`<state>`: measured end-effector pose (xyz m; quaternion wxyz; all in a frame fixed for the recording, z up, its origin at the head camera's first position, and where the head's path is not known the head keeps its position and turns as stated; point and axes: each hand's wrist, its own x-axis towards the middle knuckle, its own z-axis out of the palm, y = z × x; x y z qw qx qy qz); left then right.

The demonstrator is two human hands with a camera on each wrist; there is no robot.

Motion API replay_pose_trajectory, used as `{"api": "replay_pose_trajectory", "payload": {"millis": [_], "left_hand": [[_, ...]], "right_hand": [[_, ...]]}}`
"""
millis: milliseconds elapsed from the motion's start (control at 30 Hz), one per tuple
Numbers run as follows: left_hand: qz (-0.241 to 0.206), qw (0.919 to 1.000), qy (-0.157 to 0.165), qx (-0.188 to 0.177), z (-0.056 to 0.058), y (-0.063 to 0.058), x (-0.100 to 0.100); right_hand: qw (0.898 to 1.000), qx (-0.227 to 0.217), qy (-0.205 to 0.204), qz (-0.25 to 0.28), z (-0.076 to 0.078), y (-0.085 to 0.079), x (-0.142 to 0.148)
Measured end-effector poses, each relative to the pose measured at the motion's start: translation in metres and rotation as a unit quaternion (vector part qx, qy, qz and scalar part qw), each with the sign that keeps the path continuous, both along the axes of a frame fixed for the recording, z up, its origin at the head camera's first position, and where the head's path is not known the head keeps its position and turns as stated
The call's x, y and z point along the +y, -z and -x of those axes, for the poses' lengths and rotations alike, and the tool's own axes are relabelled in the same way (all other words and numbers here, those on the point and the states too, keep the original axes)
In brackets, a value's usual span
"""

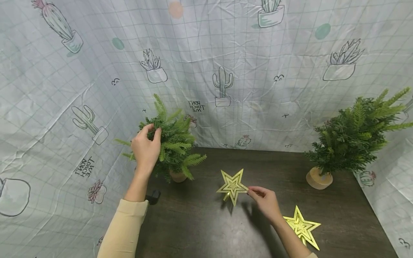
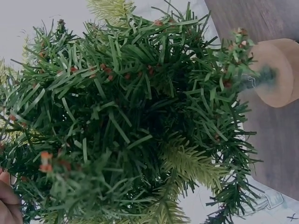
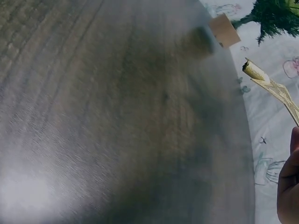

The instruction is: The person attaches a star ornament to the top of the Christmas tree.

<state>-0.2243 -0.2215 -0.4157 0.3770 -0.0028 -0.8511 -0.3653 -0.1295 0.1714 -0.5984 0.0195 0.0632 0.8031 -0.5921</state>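
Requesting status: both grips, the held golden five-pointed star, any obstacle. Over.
Left grip touching green artificial tree on round wooden base, hold unclear. Right grip pinching golden five-pointed star by one tip. Nothing visible between star and tree.

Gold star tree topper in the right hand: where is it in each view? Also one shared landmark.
Head: gold star tree topper below and right of centre, a point pinched by the right hand.
Left wrist: not in it.
Right wrist: right edge, upper half.
Landmark: left Christmas tree's wooden base, upper right in both wrist views.
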Motion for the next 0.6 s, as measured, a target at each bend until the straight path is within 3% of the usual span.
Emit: {"api": "replay_pose_trajectory", "payload": {"millis": [600], "left_hand": [[0.002, 0.9995, 0.03, 0.002, -0.004, -0.006, 0.016]], "right_hand": [[0.998, 0.034, 0.041, 0.018, 0.006, -0.028, 0.037]]}}
